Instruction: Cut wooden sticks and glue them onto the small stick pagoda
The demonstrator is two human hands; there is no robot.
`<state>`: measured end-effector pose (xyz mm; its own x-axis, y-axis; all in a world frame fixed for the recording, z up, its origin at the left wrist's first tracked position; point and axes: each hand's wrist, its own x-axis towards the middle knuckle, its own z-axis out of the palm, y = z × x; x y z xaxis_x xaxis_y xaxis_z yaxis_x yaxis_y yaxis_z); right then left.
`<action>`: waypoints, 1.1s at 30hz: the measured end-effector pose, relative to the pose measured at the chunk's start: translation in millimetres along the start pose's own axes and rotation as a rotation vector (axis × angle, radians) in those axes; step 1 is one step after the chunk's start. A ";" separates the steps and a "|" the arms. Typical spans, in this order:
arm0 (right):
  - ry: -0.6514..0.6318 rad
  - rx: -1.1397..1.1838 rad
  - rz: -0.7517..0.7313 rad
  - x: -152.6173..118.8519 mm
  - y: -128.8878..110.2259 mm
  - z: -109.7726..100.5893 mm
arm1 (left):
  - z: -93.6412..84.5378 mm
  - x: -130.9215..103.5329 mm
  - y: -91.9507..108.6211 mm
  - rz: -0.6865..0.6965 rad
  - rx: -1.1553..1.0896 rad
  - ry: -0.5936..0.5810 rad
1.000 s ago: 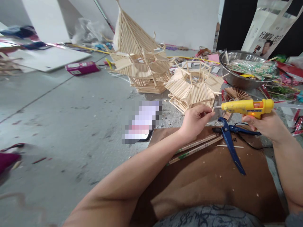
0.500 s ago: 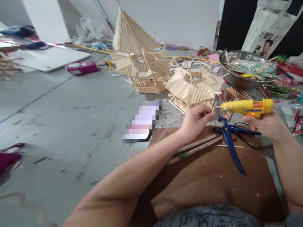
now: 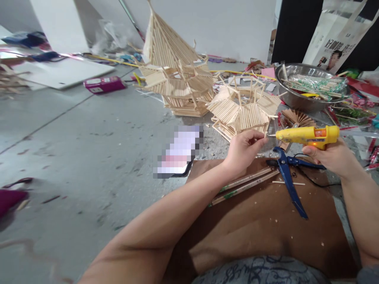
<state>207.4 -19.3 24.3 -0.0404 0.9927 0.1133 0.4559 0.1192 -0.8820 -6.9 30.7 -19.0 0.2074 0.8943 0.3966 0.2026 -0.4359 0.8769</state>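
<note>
My right hand (image 3: 331,154) is wrapped round the handle of a yellow hot glue gun (image 3: 304,135), its nozzle pointing left. Thumb and fingers of my left hand (image 3: 244,150) pinch a short piece of wooden stick (image 3: 266,134), only its tip showing, at the nozzle. Just behind my left hand stands a low roof-like stick model (image 3: 245,114). Below the glue gun, a blue cutter tool (image 3: 288,181) lies with its handles spread. Two chopsticks (image 3: 248,187) with green marks and a thin stick (image 3: 288,183) lie near it on a brown board (image 3: 266,236).
A taller stick pagoda (image 3: 177,79) with a pointed roof stands behind on the grey floor. A phone (image 3: 179,152) lies left of the board. At the back right, a metal bowl (image 3: 296,98) holds packaged sticks. A purple package (image 3: 104,85) lies at the back left.
The glue gun has shifted slightly left, bringing its nozzle to the stick piece in my left hand. My left hand has barely moved.
</note>
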 end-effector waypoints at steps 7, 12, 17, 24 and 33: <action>0.018 0.027 0.036 -2.0 4.6 -0.8 | 1.4 -0.6 -2.7 0.039 0.028 0.001; -0.006 0.036 0.014 -2.7 0.8 0.6 | 0.7 -1.0 -2.9 0.118 0.103 -0.016; 0.000 0.050 0.029 -1.6 -0.1 0.4 | 0.5 -1.1 -2.6 0.106 0.118 -0.012; 0.043 -0.012 0.042 -1.3 1.9 -2.4 | -0.4 0.1 2.8 -0.057 -0.021 0.007; 0.011 0.003 -0.063 -1.4 12.6 -4.2 | -1.8 5.4 14.8 -0.464 -0.635 0.013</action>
<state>217.0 -19.2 14.9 -0.0587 0.9831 0.1736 0.4505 0.1813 -0.8742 -4.5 29.3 -3.4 0.2230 0.9736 -0.0485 -0.3208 0.1203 0.9395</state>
